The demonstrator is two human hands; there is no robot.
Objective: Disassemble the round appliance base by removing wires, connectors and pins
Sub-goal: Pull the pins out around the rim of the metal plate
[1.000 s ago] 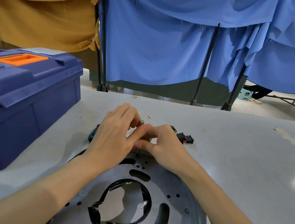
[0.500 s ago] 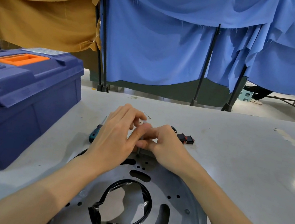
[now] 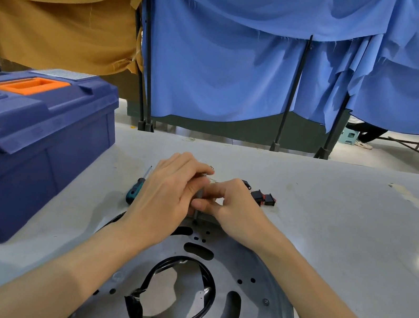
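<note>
The round grey metal appliance base (image 3: 261, 275) lies flat at the near edge of the table, with a black ring of wire (image 3: 206, 305) around its centre hole. At the base's far rim stands a thin upright metal pin (image 3: 197, 208). My left hand (image 3: 166, 193) pinches the top of the pin with fingers and thumb. My right hand (image 3: 234, 204) grips a small part beside the pin, at the rim; the fingers hide it. Both hands touch each other.
A blue toolbox (image 3: 25, 144) with an orange handle stands on the left. A teal-handled screwdriver (image 3: 137, 188) lies left of my left hand. Black and red connectors (image 3: 264, 198) lie behind my right hand. Blue and tan cloth screens stand beyond the table (image 3: 344, 223).
My left-hand fingers have shifted a little on the pin's top. The screwdriver's shaft shows more from behind my left hand. The base has stayed put.
</note>
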